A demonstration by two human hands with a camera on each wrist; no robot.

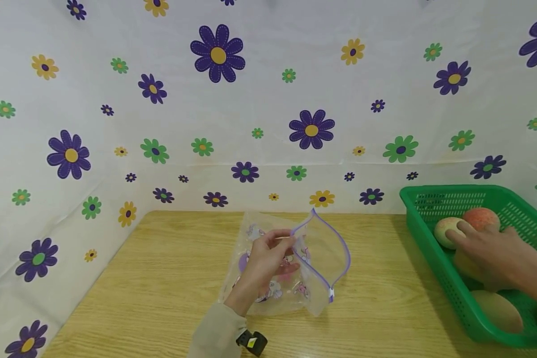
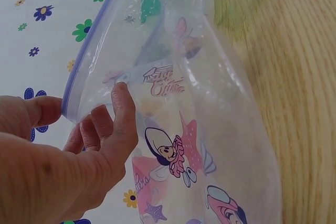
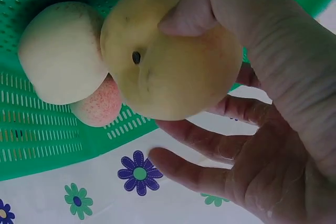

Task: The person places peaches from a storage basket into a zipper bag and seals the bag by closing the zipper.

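Note:
My left hand (image 1: 268,258) holds the rim of a clear zip bag (image 2: 210,103) printed with cartoon figures, thumb at the purple edge and the other fingers at its mouth. The bag's mouth gapes toward the right, with a white slider (image 1: 331,293) at its near end. Over at the right, my right hand (image 1: 501,253) is in a green basket, gripping a yellowish peach (image 3: 178,72) with the thumb on its upper side and fingers around the far side. Next to that peach are a pale peach (image 3: 63,51) and a redder one (image 3: 100,103).
The green basket (image 1: 449,288) has slotted walls and stands at the table's right side. Another peach (image 1: 496,311) lies in its near part. Flower-patterned white cloth (image 1: 259,99) hangs behind and left of the wooden table (image 1: 161,278). A black strap (image 1: 252,342) circles my left wrist.

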